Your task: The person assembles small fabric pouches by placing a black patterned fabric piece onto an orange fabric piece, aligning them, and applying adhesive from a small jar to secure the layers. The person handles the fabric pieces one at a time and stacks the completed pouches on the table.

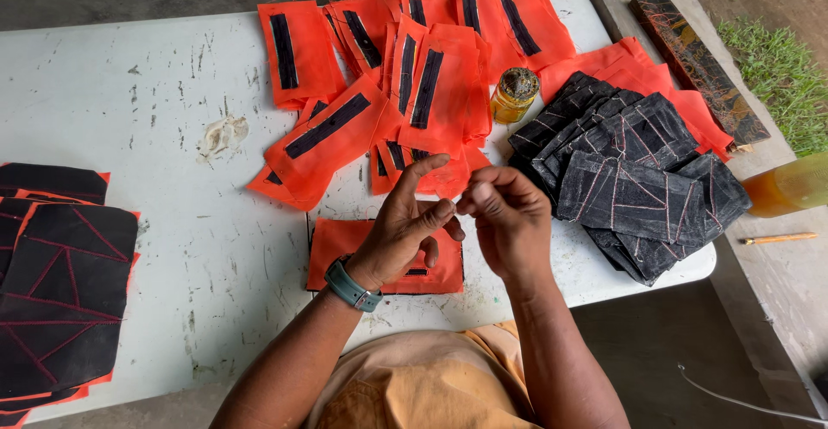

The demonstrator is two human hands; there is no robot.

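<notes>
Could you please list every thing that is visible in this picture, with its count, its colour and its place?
table: one, white, scuffed, under everything
orange fabric pieces with black strips: many, a loose pile at the top centre
single orange fabric piece: one, flat on the table under the hands
black stitched panels: a stack, black with pale lines, right side
black panels with red stitching: a stack, on orange backing, left edge
small jar: one, amber with a dark lid, between the piles
bottle: one, amber, far right
pencil: one, yellow, on the ledge at right
watch: one, teal, left wrist
left hand: fingertips meeting the right hand
right hand: fingers pinched; what they hold is too small to tell
</notes>
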